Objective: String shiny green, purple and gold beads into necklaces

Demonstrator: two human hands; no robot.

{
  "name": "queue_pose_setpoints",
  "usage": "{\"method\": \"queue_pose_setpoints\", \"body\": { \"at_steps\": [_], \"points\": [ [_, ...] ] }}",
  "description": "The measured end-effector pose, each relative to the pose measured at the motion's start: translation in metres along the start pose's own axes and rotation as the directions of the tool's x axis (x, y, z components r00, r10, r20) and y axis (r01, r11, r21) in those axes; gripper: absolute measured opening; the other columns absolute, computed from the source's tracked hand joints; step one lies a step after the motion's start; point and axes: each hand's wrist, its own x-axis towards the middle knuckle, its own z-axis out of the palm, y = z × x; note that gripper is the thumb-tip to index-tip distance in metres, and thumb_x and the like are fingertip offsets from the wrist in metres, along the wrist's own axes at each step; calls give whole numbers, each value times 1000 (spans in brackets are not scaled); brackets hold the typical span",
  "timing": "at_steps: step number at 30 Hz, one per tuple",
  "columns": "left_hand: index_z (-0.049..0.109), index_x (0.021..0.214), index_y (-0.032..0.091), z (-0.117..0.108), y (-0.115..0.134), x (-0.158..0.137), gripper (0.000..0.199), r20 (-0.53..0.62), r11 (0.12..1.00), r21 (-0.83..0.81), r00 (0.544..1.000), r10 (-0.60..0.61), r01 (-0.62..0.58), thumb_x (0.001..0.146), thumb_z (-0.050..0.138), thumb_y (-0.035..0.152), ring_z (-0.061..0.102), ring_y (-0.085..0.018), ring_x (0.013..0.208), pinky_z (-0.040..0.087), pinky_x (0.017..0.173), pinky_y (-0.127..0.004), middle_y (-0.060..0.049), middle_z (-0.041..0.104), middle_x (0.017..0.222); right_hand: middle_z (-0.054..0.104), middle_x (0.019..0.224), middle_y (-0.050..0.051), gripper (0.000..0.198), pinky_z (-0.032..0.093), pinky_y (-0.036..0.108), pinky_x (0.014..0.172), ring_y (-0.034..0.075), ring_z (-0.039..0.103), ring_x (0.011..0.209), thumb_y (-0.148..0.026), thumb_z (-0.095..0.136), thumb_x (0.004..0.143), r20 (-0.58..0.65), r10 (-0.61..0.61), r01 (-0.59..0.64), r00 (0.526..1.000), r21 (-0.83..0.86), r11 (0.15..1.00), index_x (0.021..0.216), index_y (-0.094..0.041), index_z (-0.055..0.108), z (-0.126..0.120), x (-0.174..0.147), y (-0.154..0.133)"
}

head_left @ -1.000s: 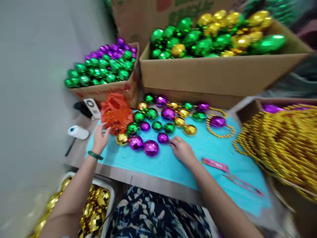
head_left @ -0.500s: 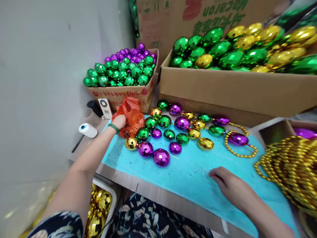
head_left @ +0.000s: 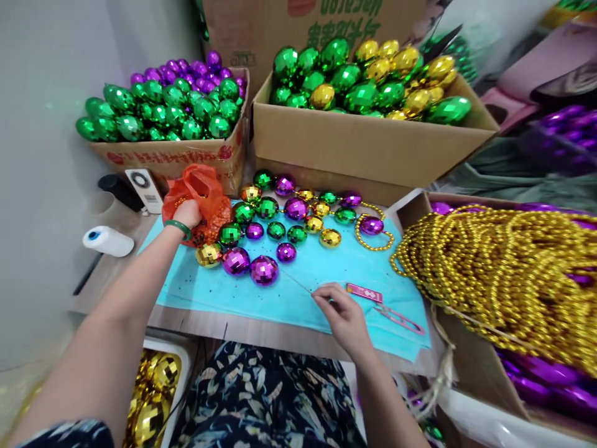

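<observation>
My left hand (head_left: 189, 214), with a green bangle on its wrist, reaches into an orange-red plastic bag (head_left: 198, 180) of small orange beads; its fingertips are hidden there. My right hand (head_left: 342, 314) is closed in a pinch on a thin needle (head_left: 298, 285), which points left toward the large purple beads. A string of faceted purple, green and gold beads (head_left: 296, 208) lies looped on the blue cloth (head_left: 224, 295). One end of the loop lies beside the bag, where a gold bead (head_left: 209, 254) rests. Small gold beads (head_left: 375, 247) form the string's right end.
Pink thread snips (head_left: 401, 320) and a small red box (head_left: 364, 292) lie right of my right hand. A white thread spool (head_left: 108, 241) is at the left. Cardboard boxes of beads (head_left: 364, 134) line the back; gold bead strands (head_left: 504, 267) drape over a box at right.
My view has swung right, bringing the snips and red box into sight. My right hand has moved left toward the purple beads and now pinches the needle. My left hand stays in the bag.
</observation>
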Motion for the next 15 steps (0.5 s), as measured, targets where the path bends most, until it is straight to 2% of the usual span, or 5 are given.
{"method": "queue_pose_setpoints", "body": {
  "at_steps": [4, 7, 9, 11, 15],
  "points": [
    [66, 94, 4, -16, 6, -14, 26, -145, 995, -3, 984, -103, 104, 78, 49, 16, 60, -33, 104, 45, 90, -42, -25, 67, 102, 65, 76, 4, 16, 46, 27, 61, 17, 60, 72, -29, 58, 86, -21, -1, 2, 1000, 60, 998, 77, -20, 67, 11, -2, -5],
    [66, 94, 11, -35, 27, -46, 24, -398, 935, -340, 885, -243, 103, 80, 52, 23, 60, -27, 102, 46, 92, -39, -15, 68, 102, 65, 76, 4, 12, 46, 26, 60, 16, 60, 71, -25, 60, 85, -94, -39, 48, 995, 96, 994, 77, -21, 68, 9, -4, -9],
    [66, 94, 14, -42, 53, -80, 22, -336, 662, -749, 870, -361, -14, 79, 58, 27, 63, -19, 87, 51, 78, -31, -8, 68, 93, 65, 75, 3, 10, 46, 25, 59, 15, 60, 70, -22, 60, 85, -127, -69, 84, 990, 116, 990, 78, -21, 68, 9, -5, -14],
    [65, 91, 14, -39, 83, -114, 19, -17, 162, -986, 966, -258, 26, 78, 61, 28, 64, -15, 73, 51, 63, -24, -6, 67, 84, 65, 76, 2, 9, 46, 24, 59, 14, 60, 70, -19, 61, 84, -127, -102, 119, 987, 137, 983, 80, -22, 68, 11, -6, -20],
    [65, 88, 13, -22, 126, -152, 15, 295, -417, -866, 955, 19, 276, 75, 69, 18, 63, -10, 65, 50, 54, -16, -5, 67, 80, 64, 75, 2, 9, 47, 23, 58, 14, 60, 69, -16, 61, 84, -107, -165, 180, 980, 157, 971, 83, -22, 68, 16, -7, -30]
  ]
}}
